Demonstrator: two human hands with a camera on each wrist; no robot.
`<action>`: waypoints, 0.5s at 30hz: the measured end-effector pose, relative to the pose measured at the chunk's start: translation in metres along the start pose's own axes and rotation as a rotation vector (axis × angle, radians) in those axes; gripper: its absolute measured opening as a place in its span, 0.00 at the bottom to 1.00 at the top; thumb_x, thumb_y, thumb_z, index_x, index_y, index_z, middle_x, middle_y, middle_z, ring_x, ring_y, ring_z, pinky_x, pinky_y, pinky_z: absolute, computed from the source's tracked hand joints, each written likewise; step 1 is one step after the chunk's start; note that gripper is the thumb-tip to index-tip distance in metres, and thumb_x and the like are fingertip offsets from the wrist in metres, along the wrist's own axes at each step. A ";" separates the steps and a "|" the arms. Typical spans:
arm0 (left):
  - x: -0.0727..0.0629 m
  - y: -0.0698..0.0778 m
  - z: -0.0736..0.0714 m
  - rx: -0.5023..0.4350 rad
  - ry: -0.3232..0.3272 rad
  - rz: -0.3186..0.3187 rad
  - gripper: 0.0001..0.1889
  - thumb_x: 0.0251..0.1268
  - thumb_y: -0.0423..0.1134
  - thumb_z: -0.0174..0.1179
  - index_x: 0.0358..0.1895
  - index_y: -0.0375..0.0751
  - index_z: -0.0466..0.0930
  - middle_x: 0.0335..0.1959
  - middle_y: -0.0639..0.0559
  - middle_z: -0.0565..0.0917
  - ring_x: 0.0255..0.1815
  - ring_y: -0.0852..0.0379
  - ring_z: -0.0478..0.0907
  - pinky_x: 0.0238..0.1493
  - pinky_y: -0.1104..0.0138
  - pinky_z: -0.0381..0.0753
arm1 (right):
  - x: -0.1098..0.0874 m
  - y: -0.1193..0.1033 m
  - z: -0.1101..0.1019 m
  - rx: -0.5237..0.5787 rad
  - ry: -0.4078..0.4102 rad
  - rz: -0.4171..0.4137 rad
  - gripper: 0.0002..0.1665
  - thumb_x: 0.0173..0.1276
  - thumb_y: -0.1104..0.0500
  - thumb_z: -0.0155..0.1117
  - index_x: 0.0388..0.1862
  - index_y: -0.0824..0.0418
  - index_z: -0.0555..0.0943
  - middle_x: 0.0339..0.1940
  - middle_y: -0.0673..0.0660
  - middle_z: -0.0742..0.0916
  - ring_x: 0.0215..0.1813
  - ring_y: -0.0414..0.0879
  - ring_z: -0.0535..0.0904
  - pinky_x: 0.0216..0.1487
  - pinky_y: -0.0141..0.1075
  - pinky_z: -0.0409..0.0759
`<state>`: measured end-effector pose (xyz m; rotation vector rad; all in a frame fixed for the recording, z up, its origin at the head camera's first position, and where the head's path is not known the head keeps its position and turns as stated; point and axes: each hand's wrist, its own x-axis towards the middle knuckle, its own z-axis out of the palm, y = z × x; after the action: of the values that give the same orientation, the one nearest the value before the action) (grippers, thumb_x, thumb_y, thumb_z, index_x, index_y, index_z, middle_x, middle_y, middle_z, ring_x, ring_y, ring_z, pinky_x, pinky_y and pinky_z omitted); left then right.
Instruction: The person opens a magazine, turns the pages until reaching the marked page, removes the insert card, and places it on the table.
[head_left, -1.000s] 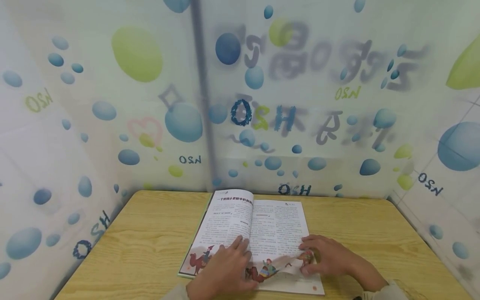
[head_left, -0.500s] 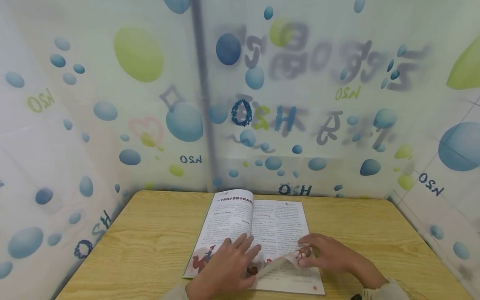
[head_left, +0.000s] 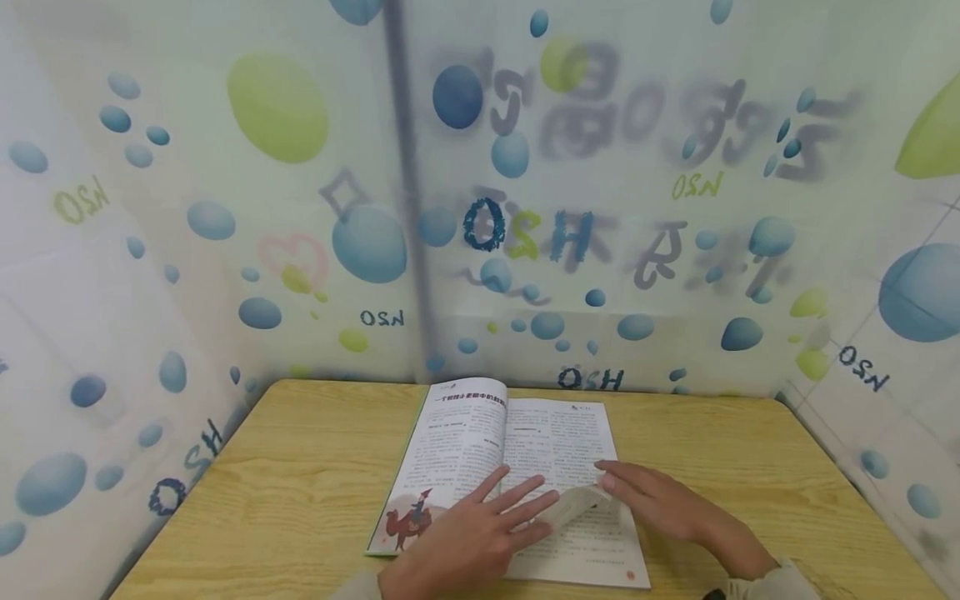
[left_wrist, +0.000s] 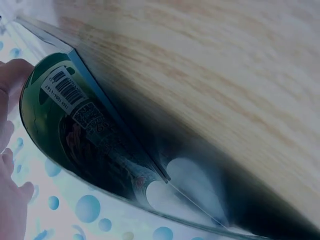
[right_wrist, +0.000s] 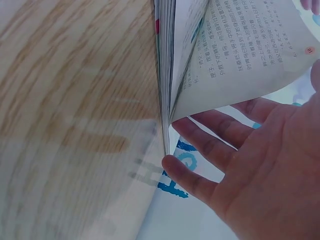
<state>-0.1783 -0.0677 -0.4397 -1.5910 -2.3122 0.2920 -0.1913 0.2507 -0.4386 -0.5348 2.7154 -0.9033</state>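
An open magazine (head_left: 450,450) lies on the wooden table, text on both pages and a camel picture at lower left. My left hand (head_left: 472,537) is over its lower middle, fingers spread and straight; the left wrist view shows part of this hand (left_wrist: 12,200) beside the green back cover (left_wrist: 47,110) with its barcode. A lifted page (head_left: 573,504) curls between both hands. My right hand (head_left: 667,504) is at the right edge, fingers extended; in the right wrist view its fingers reach behind the raised page (right_wrist: 240,60). Its thumb is mostly cut off there.
The table (head_left: 300,467) stretches to both sides of the magazine. A pale curtain-like wall (head_left: 637,350) with blue and green drops and "H2O" lettering stands behind the table and along its sides.
The right hand's fingers have straightened from a pinch on the page's lower corner. The page has curled further leftward. My left hand has moved slightly right, its fingers spreading wider.
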 end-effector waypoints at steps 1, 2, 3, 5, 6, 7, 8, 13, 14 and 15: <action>0.000 0.000 0.000 0.015 -0.009 0.005 0.30 0.65 0.53 0.64 0.71 0.62 0.70 0.80 0.57 0.56 0.81 0.54 0.43 0.76 0.50 0.53 | 0.000 0.000 0.000 0.000 0.003 -0.006 0.34 0.82 0.42 0.37 0.71 0.64 0.71 0.70 0.65 0.74 0.72 0.67 0.66 0.67 0.66 0.62; 0.000 0.001 0.000 0.024 -0.015 0.010 0.28 0.66 0.54 0.63 0.70 0.62 0.72 0.79 0.57 0.56 0.81 0.53 0.43 0.76 0.50 0.53 | 0.000 0.000 -0.001 0.001 0.006 -0.012 0.35 0.82 0.42 0.36 0.71 0.64 0.71 0.70 0.65 0.74 0.72 0.67 0.66 0.67 0.66 0.62; 0.000 0.001 0.000 0.029 -0.022 0.014 0.27 0.67 0.54 0.62 0.69 0.62 0.73 0.79 0.57 0.57 0.81 0.53 0.44 0.76 0.50 0.53 | -0.001 0.000 -0.001 0.004 0.007 -0.019 0.35 0.82 0.42 0.35 0.71 0.64 0.71 0.70 0.65 0.74 0.72 0.67 0.66 0.67 0.65 0.62; -0.001 0.002 0.000 0.040 -0.023 0.022 0.24 0.69 0.55 0.60 0.67 0.62 0.75 0.79 0.57 0.57 0.81 0.53 0.45 0.76 0.49 0.52 | -0.001 0.001 -0.002 0.013 0.007 -0.026 0.36 0.82 0.42 0.34 0.71 0.65 0.70 0.71 0.65 0.74 0.73 0.66 0.65 0.68 0.65 0.62; -0.001 0.002 0.000 0.041 -0.022 0.026 0.23 0.70 0.55 0.58 0.67 0.62 0.76 0.79 0.56 0.57 0.81 0.53 0.45 0.76 0.49 0.52 | -0.001 0.001 -0.002 0.016 0.007 -0.028 0.36 0.83 0.42 0.33 0.72 0.65 0.70 0.71 0.64 0.74 0.73 0.66 0.65 0.68 0.65 0.61; -0.001 0.003 0.000 0.039 -0.021 0.029 0.22 0.70 0.56 0.57 0.66 0.62 0.76 0.79 0.56 0.57 0.81 0.53 0.45 0.76 0.49 0.52 | -0.001 0.000 -0.003 0.020 0.006 -0.028 0.36 0.83 0.42 0.32 0.72 0.65 0.70 0.71 0.64 0.73 0.73 0.66 0.65 0.68 0.65 0.61; -0.001 0.003 0.000 0.040 -0.016 0.030 0.22 0.71 0.56 0.57 0.65 0.62 0.77 0.79 0.56 0.57 0.81 0.53 0.45 0.76 0.49 0.52 | -0.001 0.000 -0.003 0.029 0.004 -0.027 0.36 0.83 0.42 0.32 0.72 0.65 0.69 0.72 0.65 0.73 0.73 0.66 0.65 0.68 0.65 0.61; -0.001 0.005 0.001 0.049 -0.016 0.040 0.22 0.71 0.57 0.56 0.65 0.62 0.77 0.80 0.56 0.54 0.82 0.53 0.41 0.76 0.48 0.51 | -0.002 -0.002 -0.005 0.061 0.003 -0.015 0.36 0.83 0.42 0.32 0.72 0.65 0.69 0.72 0.65 0.73 0.73 0.67 0.64 0.68 0.65 0.60; -0.001 0.005 0.002 0.053 -0.013 0.042 0.22 0.71 0.57 0.56 0.65 0.62 0.77 0.80 0.56 0.54 0.82 0.53 0.41 0.76 0.48 0.51 | -0.002 -0.003 -0.005 0.067 0.003 -0.013 0.36 0.83 0.41 0.32 0.72 0.65 0.69 0.72 0.65 0.72 0.74 0.67 0.63 0.68 0.65 0.60; -0.001 0.006 0.003 0.055 -0.012 0.044 0.22 0.71 0.57 0.57 0.65 0.61 0.78 0.80 0.56 0.54 0.82 0.53 0.41 0.76 0.48 0.51 | -0.003 -0.003 -0.005 0.067 0.006 -0.016 0.36 0.83 0.42 0.32 0.73 0.65 0.69 0.72 0.65 0.72 0.74 0.66 0.63 0.68 0.65 0.60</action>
<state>-0.1742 -0.0663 -0.4441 -1.6189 -2.2609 0.3733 -0.1897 0.2521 -0.4321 -0.5423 2.6791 -0.9972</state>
